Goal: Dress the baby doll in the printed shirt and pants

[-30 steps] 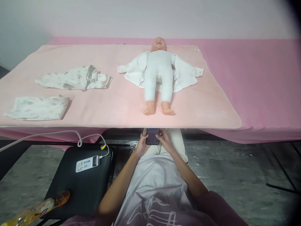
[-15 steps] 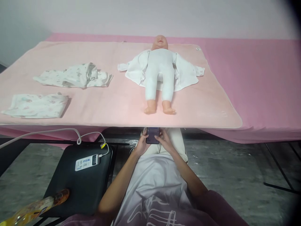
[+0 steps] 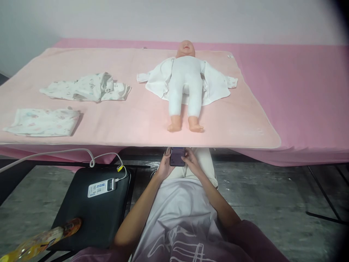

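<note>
Dark and stiff, the phone (image 3: pixel 177 159) looks light, likely slippery; my left hand (image 3: pixel 164 168) and right hand (image 3: pixel 193 163) grip its sides, best held there, by the mat's (image 3: pixel 131 133) near edge.

And here's the pink-covered desk (image 3: pixel 294 91), pale wall (image 3: pixel 191 20) behind it, a black padded seat (image 3: pixel 92 214) below its left part, grey floor (image 3: pixel 259 196) beneath, seemingly streaked.

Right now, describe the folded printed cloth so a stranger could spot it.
Find the pale pink mat, then look left of the baby doll, to the mat's front edge. The folded printed cloth lies there, neatly flat and roughly four-sided. The other printed cloth, just behind it, is bunched and crumpled.
</note>
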The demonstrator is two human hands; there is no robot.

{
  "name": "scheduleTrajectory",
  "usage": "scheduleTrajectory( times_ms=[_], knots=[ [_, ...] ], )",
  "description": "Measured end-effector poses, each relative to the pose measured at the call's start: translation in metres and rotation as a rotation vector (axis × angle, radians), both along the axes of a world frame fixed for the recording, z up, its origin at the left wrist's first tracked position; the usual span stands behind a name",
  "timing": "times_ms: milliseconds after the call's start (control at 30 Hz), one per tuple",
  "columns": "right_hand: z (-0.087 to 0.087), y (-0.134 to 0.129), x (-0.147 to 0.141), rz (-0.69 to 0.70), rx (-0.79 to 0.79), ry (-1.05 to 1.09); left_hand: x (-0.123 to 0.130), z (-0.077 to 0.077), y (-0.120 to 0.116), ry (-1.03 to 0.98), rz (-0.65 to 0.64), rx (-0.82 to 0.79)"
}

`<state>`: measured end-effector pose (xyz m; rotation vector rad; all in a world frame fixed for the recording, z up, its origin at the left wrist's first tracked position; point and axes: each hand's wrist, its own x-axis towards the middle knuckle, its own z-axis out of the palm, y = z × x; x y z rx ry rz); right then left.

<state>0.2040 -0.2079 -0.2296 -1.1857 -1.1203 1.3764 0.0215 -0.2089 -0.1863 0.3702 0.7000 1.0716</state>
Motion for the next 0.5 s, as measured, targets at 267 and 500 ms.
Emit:
scheduleTrajectory(
  times_ms=[267, 500],
  knots=[
    [0.005, -0.003, 0.001, 0.009, -0.011, 0.054, 0.002, -0.008, 0.0, 0.071, 0.049, -0.025],
    [0.005, 0.0, -0.001, -0.005, -0.001, 0.035, 0.004, -0.009, 0.001, 0.076, 0.068, -0.041]
  ],
)
